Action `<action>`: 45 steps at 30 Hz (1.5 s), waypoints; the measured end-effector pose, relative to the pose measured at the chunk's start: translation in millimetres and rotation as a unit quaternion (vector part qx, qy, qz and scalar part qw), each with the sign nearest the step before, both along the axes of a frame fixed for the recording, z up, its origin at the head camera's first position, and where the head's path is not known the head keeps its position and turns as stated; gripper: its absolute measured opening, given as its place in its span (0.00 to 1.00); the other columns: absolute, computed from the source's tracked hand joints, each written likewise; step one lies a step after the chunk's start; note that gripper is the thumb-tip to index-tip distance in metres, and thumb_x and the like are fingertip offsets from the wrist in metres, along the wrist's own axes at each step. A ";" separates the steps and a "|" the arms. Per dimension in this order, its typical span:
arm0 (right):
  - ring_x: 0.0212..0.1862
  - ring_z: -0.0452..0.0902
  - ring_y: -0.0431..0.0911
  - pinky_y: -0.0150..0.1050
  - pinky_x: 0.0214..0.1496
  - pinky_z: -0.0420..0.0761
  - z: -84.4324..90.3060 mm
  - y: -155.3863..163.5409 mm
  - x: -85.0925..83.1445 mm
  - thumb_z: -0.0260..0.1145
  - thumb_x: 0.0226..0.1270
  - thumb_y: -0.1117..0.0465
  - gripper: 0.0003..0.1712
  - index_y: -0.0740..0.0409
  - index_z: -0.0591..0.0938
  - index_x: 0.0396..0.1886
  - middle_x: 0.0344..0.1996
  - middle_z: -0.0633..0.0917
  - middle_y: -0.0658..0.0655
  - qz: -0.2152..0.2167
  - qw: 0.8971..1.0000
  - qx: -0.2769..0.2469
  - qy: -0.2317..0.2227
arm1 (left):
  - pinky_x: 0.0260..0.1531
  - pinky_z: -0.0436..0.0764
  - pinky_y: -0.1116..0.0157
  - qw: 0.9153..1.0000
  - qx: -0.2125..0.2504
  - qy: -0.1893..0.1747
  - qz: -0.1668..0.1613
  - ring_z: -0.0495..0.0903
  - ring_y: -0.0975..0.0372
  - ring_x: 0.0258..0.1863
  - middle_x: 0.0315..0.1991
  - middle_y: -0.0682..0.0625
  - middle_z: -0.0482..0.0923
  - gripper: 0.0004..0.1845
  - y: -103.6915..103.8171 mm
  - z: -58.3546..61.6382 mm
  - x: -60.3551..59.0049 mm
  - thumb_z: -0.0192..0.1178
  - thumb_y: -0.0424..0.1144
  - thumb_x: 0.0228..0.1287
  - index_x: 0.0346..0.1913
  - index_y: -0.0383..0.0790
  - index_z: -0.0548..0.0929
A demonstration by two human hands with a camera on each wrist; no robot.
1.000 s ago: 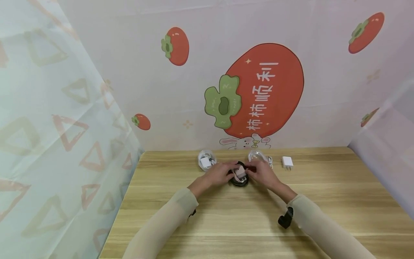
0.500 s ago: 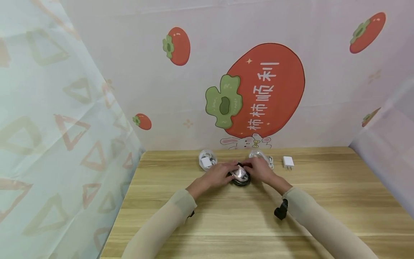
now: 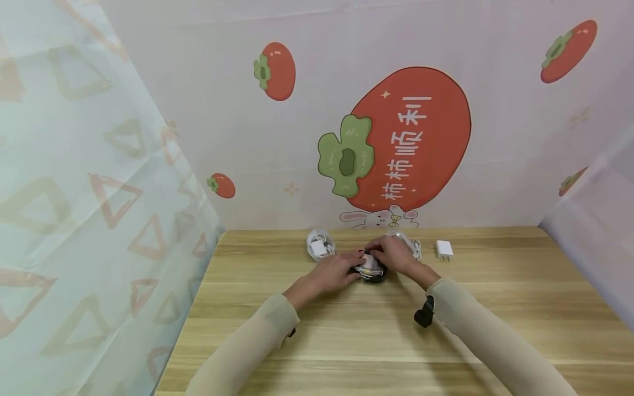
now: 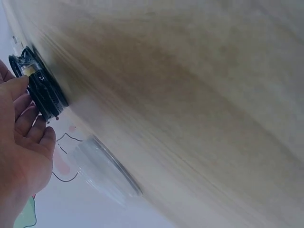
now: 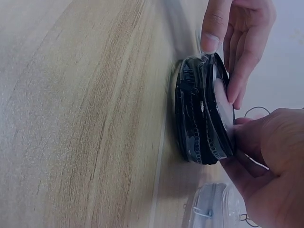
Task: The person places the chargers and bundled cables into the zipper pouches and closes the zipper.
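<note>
A small round zip case [image 3: 375,274] with black edging and a see-through top lies on the table; a pale charger shows through it. My left hand [image 3: 338,271] grips its left side, thumb at the near edge and fingers on top, as the right wrist view also shows on the case [image 5: 194,118]. From the far right, my right hand [image 3: 398,254] holds the rim with thumb and fingertips. The left wrist view has the black case [image 4: 43,90] standing out between the left thumb and fingers. Part of the case's rim is hidden under both hands.
A clear round pouch [image 3: 314,237] with a white charger and cable sits back left. Behind the right hand is another clear pouch [image 3: 400,236], beside a small white cable [image 3: 417,250]. Farther right lies a white plug charger [image 3: 444,249]. A printed cloth wall [image 3: 292,137] rises behind the table.
My right hand has shifted left over the case's far side. The charger's prongs, visible a second ago, are now hard to make out under the shiny top. The left hand has hardly moved.
</note>
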State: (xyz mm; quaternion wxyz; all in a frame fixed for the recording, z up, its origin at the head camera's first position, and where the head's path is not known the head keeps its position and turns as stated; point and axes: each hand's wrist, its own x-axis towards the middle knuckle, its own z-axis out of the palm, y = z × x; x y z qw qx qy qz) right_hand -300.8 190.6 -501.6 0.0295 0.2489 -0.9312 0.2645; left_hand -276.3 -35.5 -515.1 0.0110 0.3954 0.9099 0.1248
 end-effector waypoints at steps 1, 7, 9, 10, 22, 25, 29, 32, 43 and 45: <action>0.44 0.90 0.53 0.52 0.48 0.88 0.2 0.6 0.3 0.70 0.73 0.68 0.09 0.61 0.92 0.48 0.42 0.93 0.59 0.001 1.000 -0.003 0.000 | 0.70 0.75 0.60 1.000 0.001 0.004 0.001 0.71 0.59 0.75 0.79 0.51 0.69 0.25 0.4 -0.2 0.7 0.63 0.46 0.79 0.73 0.45 0.79; 0.43 0.89 0.53 0.52 0.47 0.88 -0.5 7.7 6.5 0.72 0.71 0.68 0.08 0.65 0.91 0.47 0.40 0.92 0.60 0.004 1.000 -0.027 0.007 | 0.68 0.78 0.61 1.000 -0.002 0.026 0.008 0.73 0.59 0.75 0.77 0.50 0.71 0.24 3.5 0.7 4.2 0.63 0.46 0.79 0.72 0.45 0.81; 0.42 0.89 0.52 0.52 0.46 0.88 -1.4 10.6 10.0 0.73 0.69 0.68 0.08 0.65 0.91 0.46 0.39 0.92 0.58 0.007 0.999 -0.027 0.017 | 0.68 0.77 0.61 0.999 -0.004 0.031 0.011 0.73 0.59 0.74 0.77 0.50 0.72 0.24 4.1 1.0 5.1 0.63 0.46 0.78 0.72 0.44 0.81; 0.42 0.88 0.51 0.51 0.46 0.87 -1.9 12.1 11.9 0.74 0.69 0.68 0.08 0.65 0.91 0.45 0.38 0.92 0.58 0.005 0.999 -0.026 0.020 | 0.68 0.77 0.61 0.999 -0.003 0.033 0.012 0.73 0.59 0.74 0.77 0.49 0.72 0.24 4.3 1.1 5.4 0.64 0.46 0.78 0.71 0.44 0.81; 0.40 0.88 0.50 0.51 0.45 0.87 -9.9 25.6 29.9 0.76 0.67 0.65 0.10 0.66 0.91 0.45 0.38 0.92 0.58 -0.055 0.998 -0.031 0.014 | 0.70 0.76 0.61 0.999 -0.011 0.030 -0.003 0.69 0.60 0.77 0.79 0.52 0.68 0.29 8.1 4.3 2.1 0.65 0.48 0.76 0.75 0.44 0.77; 0.39 0.89 0.50 0.51 0.44 0.87 -13.4 26.2 29.4 0.76 0.67 0.65 0.08 0.65 0.91 0.43 0.36 0.92 0.57 -0.060 0.997 -0.038 0.018 | 0.73 0.71 0.62 0.999 -0.012 0.025 -0.016 0.67 0.61 0.78 0.79 0.52 0.68 0.28 9.5 4.2 0.5 0.65 0.47 0.76 0.74 0.43 0.78; 0.39 0.88 0.50 0.51 0.44 0.87 -15.6 25.2 26.9 0.76 0.67 0.66 0.05 0.63 0.92 0.41 0.35 0.92 0.57 -0.067 0.997 -0.043 0.017 | 0.73 0.71 0.61 0.999 -0.021 0.019 -0.026 0.67 0.60 0.78 0.79 0.52 0.68 0.28 12.5 5.1 1.3 0.66 0.48 0.76 0.74 0.44 0.78; 0.39 0.88 0.49 0.51 0.43 0.87 -16.1 23.3 24.7 0.76 0.66 0.67 0.04 0.63 0.92 0.40 0.34 0.92 0.57 -0.070 0.996 -0.040 0.023 | 0.71 0.75 0.61 0.999 -0.027 0.017 -0.017 0.69 0.59 0.77 0.79 0.51 0.68 0.30 14.7 5.9 3.2 0.66 0.50 0.76 0.75 0.46 0.77; 0.38 0.88 0.50 0.52 0.43 0.87 -12.9 21.7 25.5 0.76 0.68 0.65 0.06 0.63 0.92 0.41 0.34 0.92 0.56 -0.084 0.995 -0.038 0.029 | 0.66 0.79 0.59 1.000 -0.008 0.028 0.009 0.74 0.57 0.74 0.75 0.46 0.72 0.29 19.8 4.4 5.6 0.67 0.52 0.74 0.72 0.43 0.81; 0.38 0.88 0.50 0.53 0.43 0.86 -11.6 22.5 27.6 0.75 0.68 0.64 0.06 0.63 0.92 0.41 0.34 0.92 0.56 -0.083 0.995 -0.040 0.030 | 0.65 0.80 0.59 0.999 -0.004 0.038 0.009 0.76 0.56 0.72 0.75 0.45 0.73 0.30 19.1 2.5 4.8 0.67 0.52 0.74 0.72 0.41 0.80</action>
